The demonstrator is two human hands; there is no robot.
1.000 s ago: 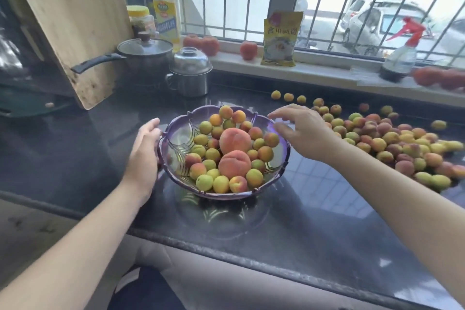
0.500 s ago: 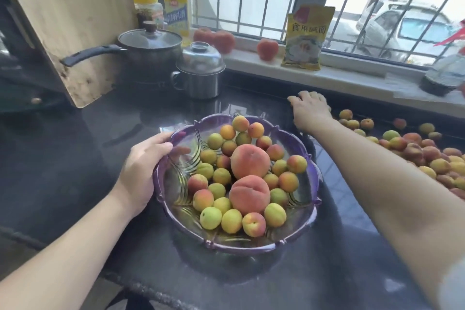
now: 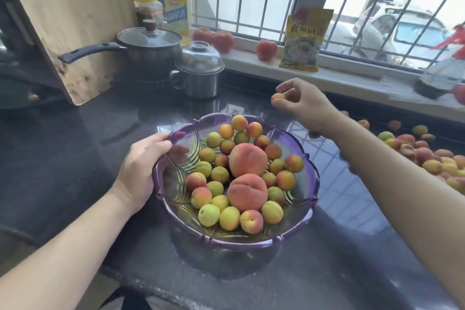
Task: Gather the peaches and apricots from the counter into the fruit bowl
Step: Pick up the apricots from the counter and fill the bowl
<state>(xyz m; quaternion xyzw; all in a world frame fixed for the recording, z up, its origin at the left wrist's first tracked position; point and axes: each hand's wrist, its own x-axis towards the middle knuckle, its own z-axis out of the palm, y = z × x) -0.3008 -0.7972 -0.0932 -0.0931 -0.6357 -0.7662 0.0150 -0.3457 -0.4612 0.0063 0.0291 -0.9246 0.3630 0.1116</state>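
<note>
Dark counter (image 3: 63, 158): left hand (image 3: 141, 168) grips fruit bowl (image 3: 251, 243) rim; right hand (image 3: 304, 106) fingers (image 3: 283, 88) pinch roundish apricot (image 3: 278, 97).

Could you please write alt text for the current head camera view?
A right hand pinches a small orange apricot beyond a scalloped purple glass fruit bowl of fruit, which the left hand grips by its rim on a dark counter.
</note>
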